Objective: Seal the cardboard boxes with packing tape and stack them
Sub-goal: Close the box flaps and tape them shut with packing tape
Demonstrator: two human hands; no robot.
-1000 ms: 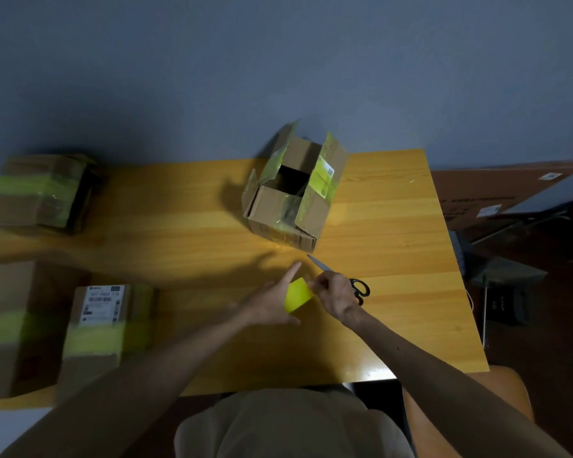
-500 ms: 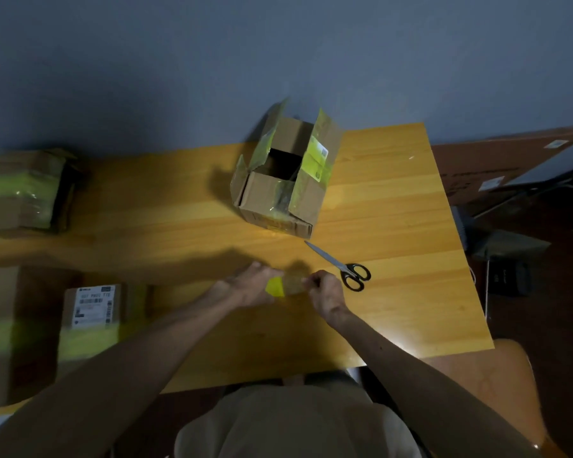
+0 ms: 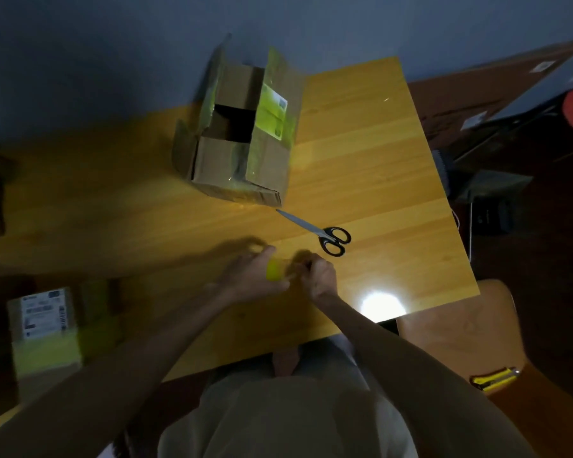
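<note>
Head camera looks down on your two hands, which meet low over the near part of the wooden table (image 3: 377,153). Your left hand (image 3: 252,280) grips the roll of yellow tape (image 3: 274,274), with the fingers curled over its top and the thumb below it. Your right hand (image 3: 321,276) is just beside the roll on its right side. Its fingers are curled and they pinch at the tape there, but the blur does not let me see how much tape is pulled out. The roll is held between both hands, and I cannot tell if it touches the wood. Farther from you, near the wall, stands the open cardboard box (image 3: 232,160). Its flaps are up, its inside is dark, and strips of yellow-green tape lie on its right flap and its front side. The scissors (image 3: 325,234) lie flat between this box and your right hand. The blade tip points to the near right corner of the box, and the black handles are near your knuckles. At your left side is a labelled box (image 3: 43,325) with a white sticker on top and a yellow band across it. On the brown seat (image 3: 460,332) at your right lies a yellow and black utility knife (image 3: 495,378).
</note>
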